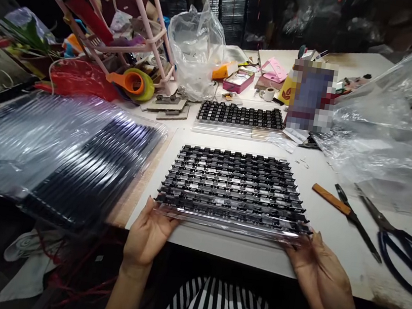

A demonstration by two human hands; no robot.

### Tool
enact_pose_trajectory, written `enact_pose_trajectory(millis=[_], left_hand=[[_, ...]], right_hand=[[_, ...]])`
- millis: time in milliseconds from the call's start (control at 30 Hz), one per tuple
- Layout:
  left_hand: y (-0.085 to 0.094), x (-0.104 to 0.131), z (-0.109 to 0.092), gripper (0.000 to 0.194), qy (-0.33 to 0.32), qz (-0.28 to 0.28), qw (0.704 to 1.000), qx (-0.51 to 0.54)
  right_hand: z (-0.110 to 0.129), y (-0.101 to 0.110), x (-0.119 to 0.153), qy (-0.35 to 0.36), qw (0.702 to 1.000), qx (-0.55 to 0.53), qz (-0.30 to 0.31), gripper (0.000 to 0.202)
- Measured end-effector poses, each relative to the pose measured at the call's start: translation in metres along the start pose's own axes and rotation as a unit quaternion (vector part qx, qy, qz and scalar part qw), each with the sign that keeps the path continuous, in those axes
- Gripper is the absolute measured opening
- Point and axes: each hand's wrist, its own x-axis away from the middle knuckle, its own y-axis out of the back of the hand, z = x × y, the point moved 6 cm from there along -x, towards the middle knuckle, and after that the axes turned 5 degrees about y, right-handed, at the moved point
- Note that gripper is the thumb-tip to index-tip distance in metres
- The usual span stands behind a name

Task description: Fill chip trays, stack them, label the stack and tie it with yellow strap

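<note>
As my head view looks down on the surface [310,164], I have the clear tray [226,225] in front of me, its near edge close to my body. My left hand [151,233] is closed on its near left corner and my right hand [321,275] on its near right corner, fingers partly hidden beneath. Row upon row of black parts [230,183] spans this tray, so I judge its filling done or nearly so; I cannot tell whether any slot is missing a part. Just behind it, a second tray [237,133] also carries rows of such parts, apparently set too. Setting down or shifting the tray I hold seems to be what is left. To the left lies a glossy plastic stack [75,156]; glare hides whether it is filled.
</note>
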Motion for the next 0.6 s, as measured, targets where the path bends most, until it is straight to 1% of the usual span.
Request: enact_pose_trajectory(millis=[233,467,600], left_hand=[[-0.002,-0.001,0.000,0.036,-0.016,-0.008,1.000,-0.010],[-0.002,-0.001,0.000,0.037,-0.021,-0.011,1.000,-0.018],[-0.001,-0.001,-0.001,0.037,-0.023,0.001,0.999,-0.022]], right_hand=[[0.001,-0.006,0.001,0.022,1.000,0.003,0.021,0.019],[0.003,-0.010,0.001,0.013,0.999,-0.002,0.035,0.025],[0.003,-0.012,0.001,0.003,0.999,-0.002,0.052,0.028]])
